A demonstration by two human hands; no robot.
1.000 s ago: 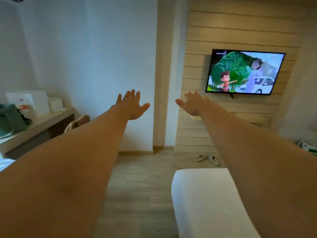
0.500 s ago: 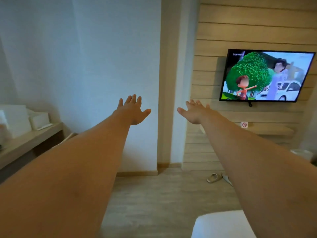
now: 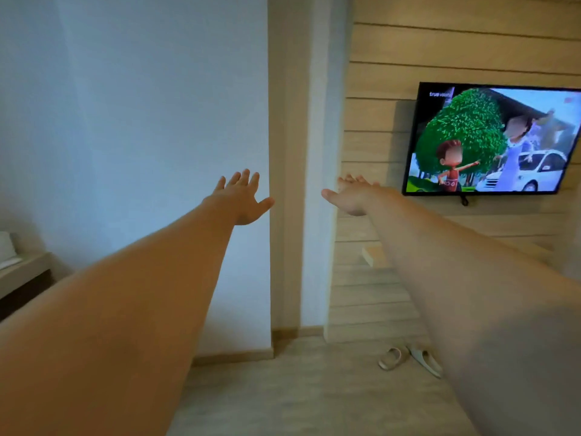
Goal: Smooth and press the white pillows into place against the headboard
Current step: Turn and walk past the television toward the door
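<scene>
Both my arms are stretched straight out in front of me at chest height, toward the wall. My left hand (image 3: 243,198) is open with fingers spread and holds nothing. My right hand (image 3: 350,196) is open too, palm turned inward, and is empty. No pillow, bed or headboard shows in the head view at this moment.
A television (image 3: 490,140) hangs switched on at the right on a wood-slat wall (image 3: 440,42). A pair of slippers (image 3: 408,360) lies on the wooden floor (image 3: 298,398) below it. A desk edge (image 3: 22,272) shows at the far left. A plain white wall (image 3: 132,121) faces me.
The view has swung upward and left: the white bed corner at the bottom has dropped out of sight and the desk has slid to the left edge. Both hands stay outstretched and open.
</scene>
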